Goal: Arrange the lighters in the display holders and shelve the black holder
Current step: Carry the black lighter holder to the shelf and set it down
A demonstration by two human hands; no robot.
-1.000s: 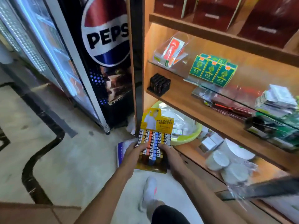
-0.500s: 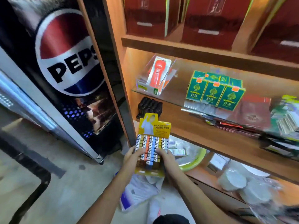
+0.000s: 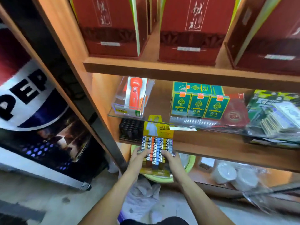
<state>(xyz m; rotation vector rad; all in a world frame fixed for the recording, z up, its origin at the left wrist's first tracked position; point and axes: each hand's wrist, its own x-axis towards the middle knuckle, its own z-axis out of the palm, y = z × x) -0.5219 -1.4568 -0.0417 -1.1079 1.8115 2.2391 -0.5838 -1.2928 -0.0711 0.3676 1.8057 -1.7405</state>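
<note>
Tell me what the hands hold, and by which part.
The left hand and right hand grip the yellow lighter holder by its lower side edges, one hand per side.

Carrying the yellow holder (image 3: 156, 129); black holder (image 3: 130, 130) shelved.
Packed with lighters (image 3: 155, 147), it is being gripped by the left hand (image 3: 138, 158) and right hand (image 3: 170, 158); the black holder is sitting on the shelf (image 3: 211, 144) at its 11 o'clock.

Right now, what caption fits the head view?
Left hand and right hand hold the yellow holder of lighters near the shelved black holder.
</note>
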